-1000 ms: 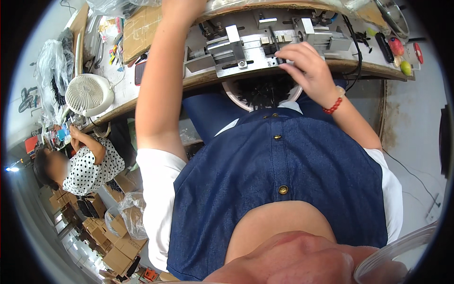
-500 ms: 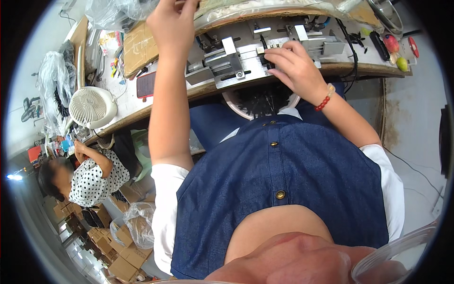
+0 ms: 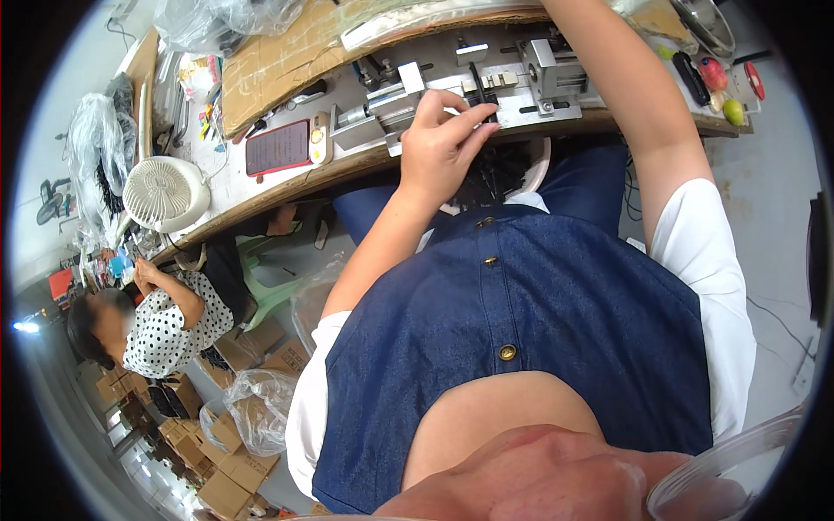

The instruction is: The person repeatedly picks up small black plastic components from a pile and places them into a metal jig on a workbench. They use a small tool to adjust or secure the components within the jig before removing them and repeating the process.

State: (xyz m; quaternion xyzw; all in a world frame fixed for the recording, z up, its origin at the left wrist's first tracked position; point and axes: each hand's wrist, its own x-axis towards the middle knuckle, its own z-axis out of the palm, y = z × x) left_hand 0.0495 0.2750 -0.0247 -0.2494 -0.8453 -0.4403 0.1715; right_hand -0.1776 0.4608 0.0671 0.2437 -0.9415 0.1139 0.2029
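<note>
- Head view, far left: round white ribbed fan (image 3: 165,192) on the bench; brown cardboard boxes (image 3: 228,473) on the floor below
- flat red-screened phone (image 3: 280,147) beside a corrugated cardboard sheet (image 3: 278,61)
- left hand (image 3: 441,149), fingertips pinching a thin black part (image 3: 483,108) at the grey metal jig (image 3: 486,78)
- right hand out of frame, grip unknowable; small coloured objects (image 3: 725,87) far right

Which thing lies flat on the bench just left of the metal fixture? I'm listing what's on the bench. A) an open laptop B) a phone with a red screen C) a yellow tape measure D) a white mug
B: a phone with a red screen lies flat on the bench, left of the metal fixture, where the left hand pinches a small dark part.
</note>
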